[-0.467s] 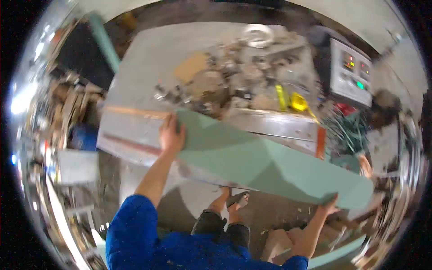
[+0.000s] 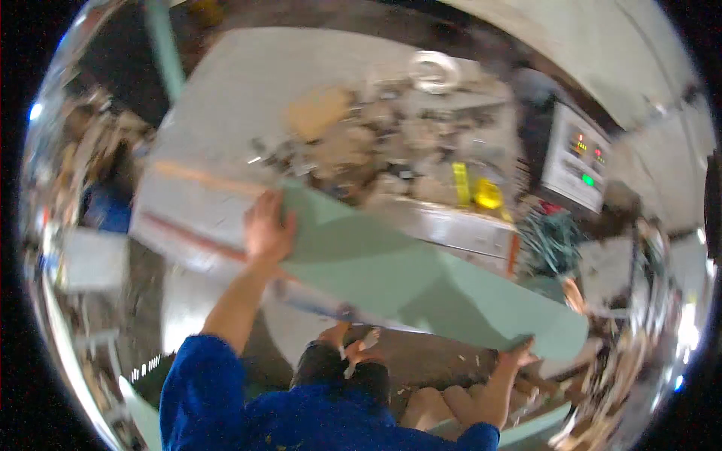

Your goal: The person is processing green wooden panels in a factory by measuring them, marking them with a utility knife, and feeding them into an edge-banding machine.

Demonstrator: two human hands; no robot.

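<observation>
A long, pale green board lies slantwise across the near side of the worktable, its right end reaching past the table. At its left end is my left hand, fingers closed at the board's edge and thumb against its face. My right hand grips the near long edge close to the right end, thumb on top and the other fingers mostly hidden beneath. Just beyond the board is a metal-faced block with an orange end strip.
The grey tabletop carries scattered scraps, a white ring-shaped roll and a yellow tape measure. A control box with lit displays stands at right, above tangled green strips. Offcuts lie lower right. A blurred skin-toned shape touches the board's far right edge.
The view has tilted, so the board and both hands sit further left in the picture. Both hands keep their places on the board.
</observation>
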